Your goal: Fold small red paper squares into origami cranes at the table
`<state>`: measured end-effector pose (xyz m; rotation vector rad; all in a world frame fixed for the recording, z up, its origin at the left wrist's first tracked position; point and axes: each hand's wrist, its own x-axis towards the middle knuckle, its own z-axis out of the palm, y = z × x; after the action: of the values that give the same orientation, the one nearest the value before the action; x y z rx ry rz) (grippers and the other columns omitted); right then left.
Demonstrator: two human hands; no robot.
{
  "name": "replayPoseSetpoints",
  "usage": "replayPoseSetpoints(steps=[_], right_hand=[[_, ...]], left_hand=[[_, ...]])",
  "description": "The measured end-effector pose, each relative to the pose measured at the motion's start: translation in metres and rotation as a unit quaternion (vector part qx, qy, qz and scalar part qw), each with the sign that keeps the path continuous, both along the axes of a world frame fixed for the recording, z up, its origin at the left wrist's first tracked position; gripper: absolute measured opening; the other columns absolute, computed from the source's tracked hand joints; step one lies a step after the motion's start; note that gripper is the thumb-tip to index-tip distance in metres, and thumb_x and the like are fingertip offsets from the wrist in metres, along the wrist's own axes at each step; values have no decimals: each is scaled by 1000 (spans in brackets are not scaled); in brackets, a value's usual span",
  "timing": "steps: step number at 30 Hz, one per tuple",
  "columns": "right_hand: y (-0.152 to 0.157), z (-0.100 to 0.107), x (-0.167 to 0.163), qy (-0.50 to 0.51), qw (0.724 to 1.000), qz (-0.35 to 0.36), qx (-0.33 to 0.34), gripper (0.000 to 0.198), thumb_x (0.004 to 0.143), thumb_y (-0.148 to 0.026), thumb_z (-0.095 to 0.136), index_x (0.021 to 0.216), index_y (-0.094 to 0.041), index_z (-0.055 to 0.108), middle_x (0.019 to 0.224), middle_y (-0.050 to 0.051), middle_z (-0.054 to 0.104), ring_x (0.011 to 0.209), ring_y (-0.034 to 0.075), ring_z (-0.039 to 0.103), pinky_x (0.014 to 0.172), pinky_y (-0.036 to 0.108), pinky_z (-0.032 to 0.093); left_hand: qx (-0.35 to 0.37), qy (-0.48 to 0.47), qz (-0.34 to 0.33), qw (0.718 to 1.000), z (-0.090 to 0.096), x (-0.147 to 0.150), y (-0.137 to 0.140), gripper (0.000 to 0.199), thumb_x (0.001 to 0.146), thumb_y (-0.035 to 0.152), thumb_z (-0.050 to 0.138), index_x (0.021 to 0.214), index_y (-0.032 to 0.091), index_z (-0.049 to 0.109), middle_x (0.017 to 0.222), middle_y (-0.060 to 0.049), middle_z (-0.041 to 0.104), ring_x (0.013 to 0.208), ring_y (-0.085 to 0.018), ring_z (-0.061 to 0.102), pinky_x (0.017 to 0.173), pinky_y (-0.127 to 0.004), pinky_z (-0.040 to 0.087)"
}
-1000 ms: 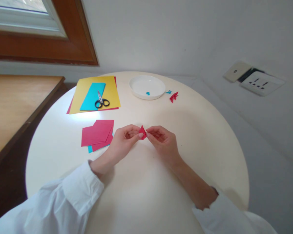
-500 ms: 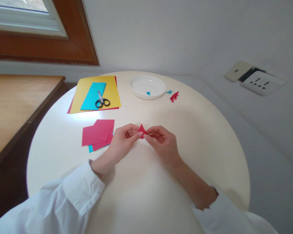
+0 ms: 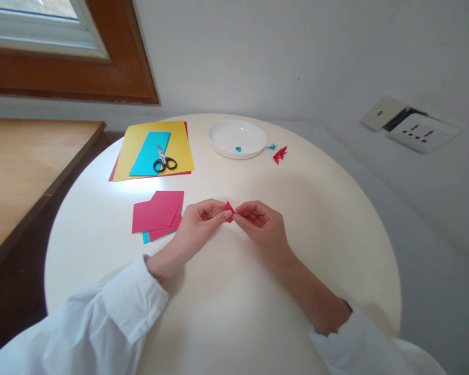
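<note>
A small folded piece of red paper (image 3: 229, 212) is held up between my two hands, just above the round white table. My left hand (image 3: 201, 221) pinches it from the left, thumb in front and fingers behind. From the other side my right hand (image 3: 263, 224) grips its right edge between thumb and fingertips. The fingers cover part of the folds. Close beside my left wrist lies a loose pile of red paper squares (image 3: 158, 213), with a blue sheet (image 3: 146, 238) sticking out underneath.
Scissors (image 3: 164, 161) with black handles rest on blue paper (image 3: 148, 151) over a yellow sheet (image 3: 128, 151) at the back left. A white plate (image 3: 222, 148) holds a small blue paper piece (image 3: 238, 149). Right of it are red folded paper figures (image 3: 280, 154) and a blue one (image 3: 272, 147).
The red paper has turned slightly between my fingers, and my right thumb has shifted a little toward its right edge. Otherwise the scene looks the same.
</note>
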<state>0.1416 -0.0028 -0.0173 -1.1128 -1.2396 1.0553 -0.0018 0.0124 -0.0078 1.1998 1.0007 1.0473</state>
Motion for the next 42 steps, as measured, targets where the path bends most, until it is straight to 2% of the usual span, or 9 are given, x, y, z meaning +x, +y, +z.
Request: replayPoseSetpoints(steps=[11, 16, 21, 28, 35, 39, 42], right_hand=[[0, -4, -1, -2, 999, 28, -33, 23, 65, -36, 72, 75, -18, 62, 74, 2, 66, 69, 14, 62, 68, 29, 52], [-1, -4, -1, -45, 993, 83, -64, 20, 67, -37, 69, 69, -18, 63, 66, -1, 65, 63, 13, 58, 64, 27, 48], [-2, -4, 0, -84, 990, 93, -63, 20, 70, -36, 66, 66, -18, 62, 63, -2, 63, 60, 11, 54, 59, 25, 43], [-3, -7, 0, -135, 984, 107, -55, 18, 74, -36, 62, 71, -18, 64, 65, -1, 62, 61, 12, 53, 59, 26, 42], [-2, -4, 1, -143, 987, 71, -34, 19, 74, -36, 60, 65, -19, 61, 61, -2, 59, 60, 12, 51, 59, 25, 41], [-1, -1, 4, -104, 994, 24, -11, 19, 76, -36, 57, 68, -19, 60, 66, 0, 62, 64, 13, 55, 63, 26, 43], [1, 0, 5, -87, 996, -14, -3, 18, 76, -34, 56, 68, -19, 60, 64, 0, 61, 62, 13, 54, 61, 26, 44]], left_hand=[[-17, -24, 19, 999, 4, 0, -2, 21, 63, 34, 73, 66, 16, 64, 60, 1, 64, 57, -11, 55, 57, -23, 41], [-37, -46, 24, 998, 1, 1, -2, 22, 60, 33, 75, 69, 15, 64, 61, 1, 62, 58, -11, 55, 57, -23, 42], [-38, -47, 34, 998, 0, 1, 0, 20, 61, 31, 74, 69, 15, 65, 61, 1, 62, 59, -11, 55, 58, -24, 42], [-59, -78, 20, 995, -1, 0, -1, 19, 63, 32, 73, 65, 16, 62, 58, 2, 61, 58, -11, 55, 58, -25, 43], [-101, -124, 40, 986, 5, -1, -1, 19, 58, 28, 77, 63, 15, 63, 59, 0, 64, 61, -12, 60, 65, -27, 47], [-110, -117, 49, 986, 7, -2, 0, 16, 59, 25, 75, 65, 14, 65, 65, -1, 67, 68, -12, 62, 74, -26, 48], [-123, -105, 42, 986, 6, -1, 1, 17, 58, 25, 76, 63, 13, 65, 62, -1, 66, 65, -11, 61, 71, -25, 48]])
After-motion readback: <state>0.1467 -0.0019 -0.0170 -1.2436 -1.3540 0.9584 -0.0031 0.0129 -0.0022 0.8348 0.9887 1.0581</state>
